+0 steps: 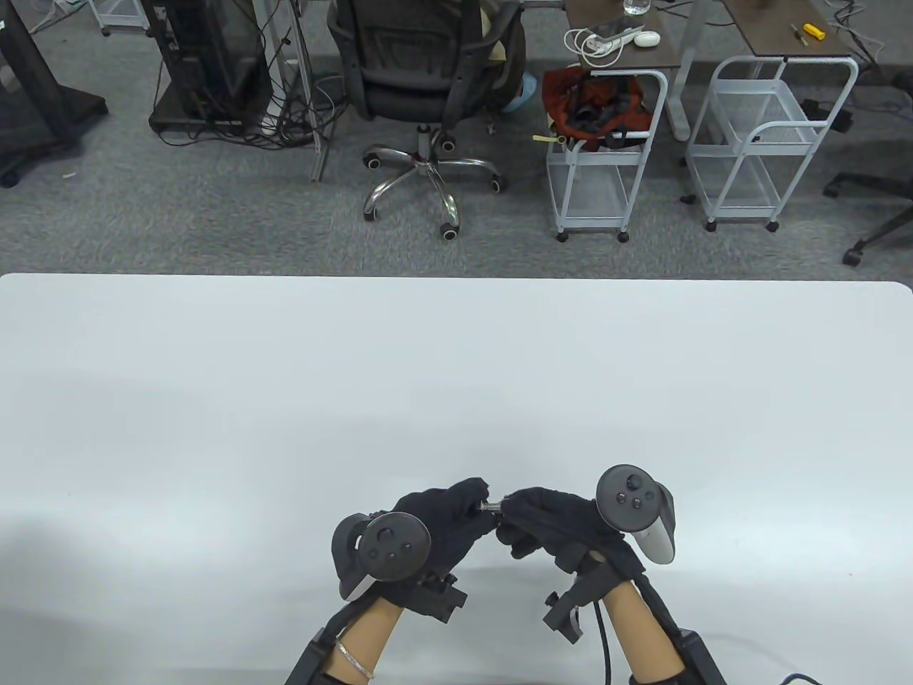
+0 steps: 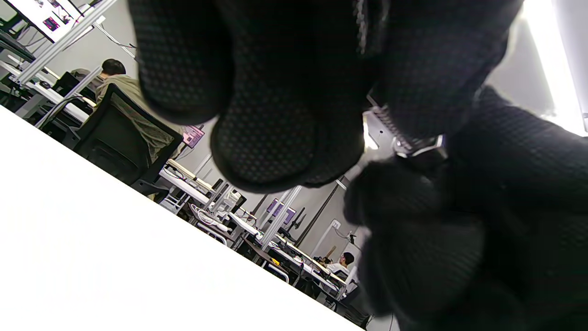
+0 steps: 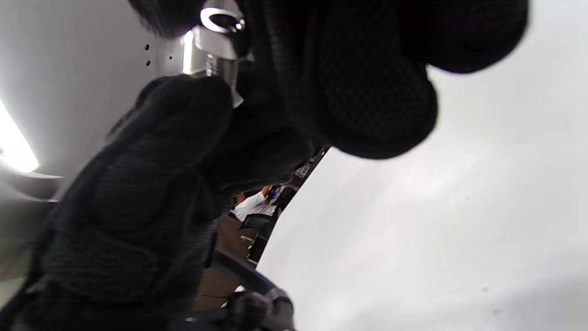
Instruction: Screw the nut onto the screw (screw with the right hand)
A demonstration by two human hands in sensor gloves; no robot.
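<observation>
Both gloved hands meet low in the middle of the table view, just above the white table (image 1: 285, 399). My left hand (image 1: 479, 501) pinches one end of a small metal screw (image 1: 491, 506). My right hand (image 1: 508, 509) pinches the other end, where the nut sits. In the left wrist view the threaded shaft (image 2: 385, 123) runs from my left fingers (image 2: 275, 138) into a steel nut (image 2: 420, 146) pinched by the right fingers (image 2: 413, 207). In the right wrist view the nut (image 3: 220, 27) shows between my right fingertips (image 3: 349, 78), with the screw (image 3: 221, 66) going into the left hand.
Both hands are near the table's front edge. Beyond the far edge stand an office chair (image 1: 421, 78) and two white wire carts (image 1: 606, 150).
</observation>
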